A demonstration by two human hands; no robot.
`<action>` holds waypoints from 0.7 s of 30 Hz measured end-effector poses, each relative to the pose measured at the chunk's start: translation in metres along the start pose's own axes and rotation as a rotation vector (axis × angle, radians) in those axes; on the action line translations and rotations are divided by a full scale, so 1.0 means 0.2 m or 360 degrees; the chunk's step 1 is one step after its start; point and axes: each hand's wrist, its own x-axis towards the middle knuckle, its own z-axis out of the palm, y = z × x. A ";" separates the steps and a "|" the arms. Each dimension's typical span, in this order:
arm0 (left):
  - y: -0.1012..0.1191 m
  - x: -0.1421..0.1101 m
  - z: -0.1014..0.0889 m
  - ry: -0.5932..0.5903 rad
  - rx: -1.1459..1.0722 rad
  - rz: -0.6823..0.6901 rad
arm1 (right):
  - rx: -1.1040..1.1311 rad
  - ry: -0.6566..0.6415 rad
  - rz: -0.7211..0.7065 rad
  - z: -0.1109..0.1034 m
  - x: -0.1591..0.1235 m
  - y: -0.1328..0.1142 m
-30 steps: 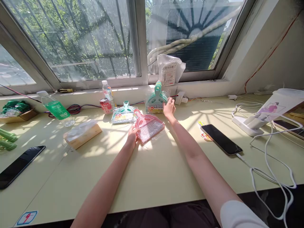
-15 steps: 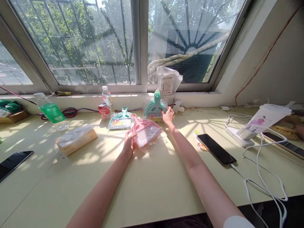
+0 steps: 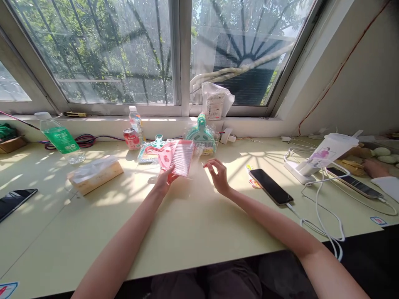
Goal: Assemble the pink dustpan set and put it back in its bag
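Note:
My left hand [image 3: 162, 182] grips a pink mini broom-and-dustpan set [image 3: 174, 155] in clear wrap, lifted off the pale yellow table [image 3: 193, 224] and tilted. My right hand [image 3: 218, 176] hovers just to the right of it, fingers curled loosely apart, holding nothing. A teal set [image 3: 201, 136] leans upright against the window ledge behind. Another teal set [image 3: 149, 151] lies flat, partly hidden by the pink one.
A tissue box [image 3: 95, 176], a red can [image 3: 131, 139], a small bottle [image 3: 135, 121] and a tilted green-label bottle [image 3: 59, 135] stand at left. Phones [image 3: 270, 187] [image 3: 14, 201] lie on either side. A white stand [image 3: 324, 155], cables and another person's hand [image 3: 372, 168] are at right.
My left hand has raised the pink set off the table and tilted it. My right hand left the upright teal set and drew back toward the pink one.

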 end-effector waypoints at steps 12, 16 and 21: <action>-0.04 -0.10 0.14 -0.0173 0.0290 0.0231 | 0.0199 0.0014 0.0752 -0.14 -0.06 0.03; -0.06 -0.13 0.15 -0.0199 0.0384 0.0289 | -0.0086 0.0161 0.0146 -0.22 -0.06 0.02; -0.10 -0.13 0.16 -0.0264 0.0368 0.0296 | 0.0150 -0.0320 0.0290 -0.15 -0.09 0.08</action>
